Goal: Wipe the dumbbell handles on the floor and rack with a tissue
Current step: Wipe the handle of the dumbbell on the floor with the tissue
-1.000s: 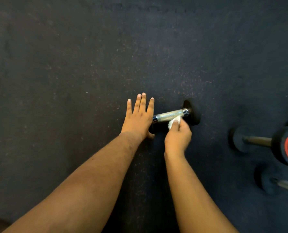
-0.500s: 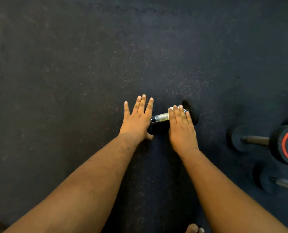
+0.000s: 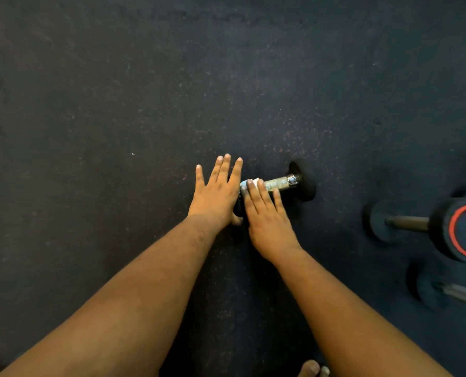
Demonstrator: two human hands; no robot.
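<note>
- I see the small dumbbell (image 3: 281, 183) lying on the dark rubber floor (image 3: 117, 104), its knurled chrome handle (image 3: 276, 183) running left to right; the far black head (image 3: 302, 180) is in plain view, the near head mostly hidden under my hands.
- My left hand (image 3: 215, 194) lies flat with fingers straight and spread over the left end of the dumbbell, gripping nothing.
- My right hand (image 3: 267, 216) is flat too, fingers straight, pressing a white tissue (image 3: 253, 182) onto the left part of the handle; only a small edge of tissue shows past the fingertips.
- The two hands sit just beside each other, touching or nearly so; I cannot tell which.
- Well apart to the right lies a bigger dumbbell marked 2.5 (image 3: 465, 229) with a red ring on its head, and below it another dumbbell (image 3: 444, 289), cut by the frame edge.
- At the bottom edge, toes (image 3: 312, 370) peek in.
</note>
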